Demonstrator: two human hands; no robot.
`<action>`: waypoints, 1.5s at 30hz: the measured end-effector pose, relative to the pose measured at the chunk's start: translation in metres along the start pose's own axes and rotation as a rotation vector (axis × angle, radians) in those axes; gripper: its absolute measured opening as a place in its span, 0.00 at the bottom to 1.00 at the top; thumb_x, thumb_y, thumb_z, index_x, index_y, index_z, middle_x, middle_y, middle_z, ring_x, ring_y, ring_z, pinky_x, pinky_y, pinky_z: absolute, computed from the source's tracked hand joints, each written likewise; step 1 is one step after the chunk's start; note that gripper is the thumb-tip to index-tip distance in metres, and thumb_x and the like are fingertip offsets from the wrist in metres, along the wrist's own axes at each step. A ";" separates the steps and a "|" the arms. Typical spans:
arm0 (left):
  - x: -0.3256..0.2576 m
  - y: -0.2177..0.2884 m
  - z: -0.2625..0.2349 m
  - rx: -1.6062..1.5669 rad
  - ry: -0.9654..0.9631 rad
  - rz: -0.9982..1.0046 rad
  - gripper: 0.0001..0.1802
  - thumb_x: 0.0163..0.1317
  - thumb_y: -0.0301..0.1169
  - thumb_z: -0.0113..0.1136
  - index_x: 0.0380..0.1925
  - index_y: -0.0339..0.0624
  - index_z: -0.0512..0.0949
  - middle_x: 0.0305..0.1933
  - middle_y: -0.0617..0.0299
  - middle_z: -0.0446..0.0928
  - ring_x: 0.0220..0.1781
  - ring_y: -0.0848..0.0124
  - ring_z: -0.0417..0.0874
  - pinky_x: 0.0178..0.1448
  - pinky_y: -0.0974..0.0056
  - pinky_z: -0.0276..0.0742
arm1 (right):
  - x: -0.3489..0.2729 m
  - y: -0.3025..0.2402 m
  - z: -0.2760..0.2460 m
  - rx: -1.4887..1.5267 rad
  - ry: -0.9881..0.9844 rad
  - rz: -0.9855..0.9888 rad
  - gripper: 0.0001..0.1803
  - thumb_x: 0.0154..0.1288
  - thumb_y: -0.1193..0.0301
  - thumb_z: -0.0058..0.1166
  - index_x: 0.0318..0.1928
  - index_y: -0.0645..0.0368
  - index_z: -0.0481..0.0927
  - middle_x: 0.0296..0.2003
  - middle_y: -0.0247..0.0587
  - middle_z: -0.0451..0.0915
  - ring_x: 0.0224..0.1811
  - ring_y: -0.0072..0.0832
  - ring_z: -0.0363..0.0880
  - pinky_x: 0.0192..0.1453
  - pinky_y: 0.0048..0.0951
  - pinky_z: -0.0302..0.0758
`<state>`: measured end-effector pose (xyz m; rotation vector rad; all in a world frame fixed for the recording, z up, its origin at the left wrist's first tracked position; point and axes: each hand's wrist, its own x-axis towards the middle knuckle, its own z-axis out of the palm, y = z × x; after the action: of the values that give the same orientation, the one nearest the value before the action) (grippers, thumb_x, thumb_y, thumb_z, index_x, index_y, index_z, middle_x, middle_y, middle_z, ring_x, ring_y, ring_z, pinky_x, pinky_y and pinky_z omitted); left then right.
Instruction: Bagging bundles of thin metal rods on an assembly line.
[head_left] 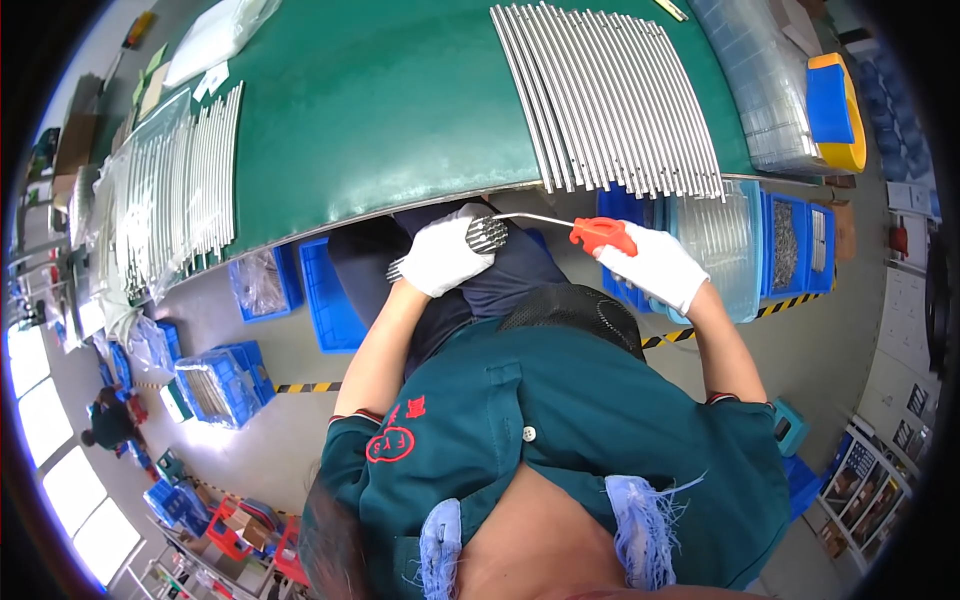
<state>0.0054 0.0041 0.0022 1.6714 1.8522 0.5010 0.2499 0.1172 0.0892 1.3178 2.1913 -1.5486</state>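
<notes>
Just below the edge of the green-topped workbench (400, 110), the white-gloved left hand (447, 256) is closed around a bundle of thin silver metal rods (485, 235), ends facing out. The white-gloved right hand (655, 265) grips an orange-handled air gun (603, 235), whose thin metal nozzle reaches the rod ends. More silver rods (610, 100) lie in a row on the bench.

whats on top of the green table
On the green table lie two rows of metal rods, one at right, one at left, plus clear plastic sheets. Whatever lies under the sheets is hidden.
</notes>
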 end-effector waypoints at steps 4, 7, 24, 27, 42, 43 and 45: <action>-0.001 -0.006 0.000 0.055 -0.016 0.051 0.16 0.49 0.37 0.58 0.39 0.46 0.76 0.40 0.56 0.77 0.41 0.58 0.78 0.47 0.60 0.75 | 0.000 -0.007 -0.004 0.014 -0.044 0.080 0.27 0.60 0.50 0.50 0.54 0.52 0.73 0.41 0.44 0.80 0.41 0.39 0.77 0.48 0.30 0.71; 0.002 -0.006 -0.005 0.029 -0.061 0.079 0.16 0.49 0.38 0.59 0.39 0.46 0.76 0.40 0.57 0.77 0.41 0.58 0.78 0.47 0.61 0.75 | 0.005 0.011 0.002 0.077 -0.005 -0.148 0.28 0.59 0.50 0.52 0.55 0.52 0.73 0.40 0.43 0.80 0.39 0.38 0.78 0.47 0.30 0.72; 0.003 -0.012 -0.001 0.054 -0.055 0.218 0.11 0.50 0.35 0.56 0.34 0.44 0.76 0.39 0.56 0.75 0.40 0.59 0.77 0.45 0.61 0.74 | -0.046 0.028 -0.020 0.051 -0.117 0.217 0.29 0.57 0.51 0.55 0.54 0.55 0.74 0.31 0.39 0.78 0.26 0.23 0.76 0.34 0.27 0.74; 0.004 -0.014 0.001 0.132 -0.031 0.270 0.10 0.51 0.34 0.56 0.33 0.44 0.77 0.39 0.56 0.75 0.41 0.60 0.77 0.45 0.61 0.74 | -0.056 0.072 -0.021 -0.143 0.059 0.143 0.27 0.57 0.51 0.54 0.53 0.52 0.76 0.30 0.44 0.77 0.27 0.26 0.76 0.33 0.28 0.73; 0.000 -0.014 0.002 -0.079 -0.010 0.180 0.13 0.51 0.35 0.58 0.37 0.45 0.77 0.40 0.57 0.76 0.42 0.59 0.77 0.47 0.61 0.73 | -0.077 0.285 0.088 0.352 0.985 0.396 0.30 0.57 0.63 0.58 0.58 0.62 0.68 0.48 0.45 0.76 0.50 0.28 0.74 0.55 0.25 0.68; 0.001 -0.017 0.004 -0.077 -0.001 0.175 0.13 0.51 0.35 0.58 0.37 0.45 0.77 0.40 0.57 0.76 0.42 0.59 0.77 0.47 0.61 0.73 | -0.080 0.290 0.098 0.303 1.001 0.440 0.30 0.57 0.62 0.58 0.59 0.60 0.68 0.49 0.47 0.76 0.51 0.30 0.75 0.56 0.26 0.67; 0.004 -0.020 0.006 0.004 -0.014 0.286 0.13 0.50 0.35 0.57 0.37 0.46 0.77 0.39 0.57 0.76 0.42 0.59 0.77 0.47 0.60 0.73 | -0.082 0.293 0.104 0.232 0.971 0.504 0.31 0.56 0.60 0.57 0.60 0.55 0.68 0.50 0.49 0.75 0.52 0.37 0.75 0.57 0.29 0.67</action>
<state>-0.0066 0.0041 -0.0156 1.9491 1.6120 0.5995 0.4748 0.0087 -0.1134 2.8641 1.7784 -1.0741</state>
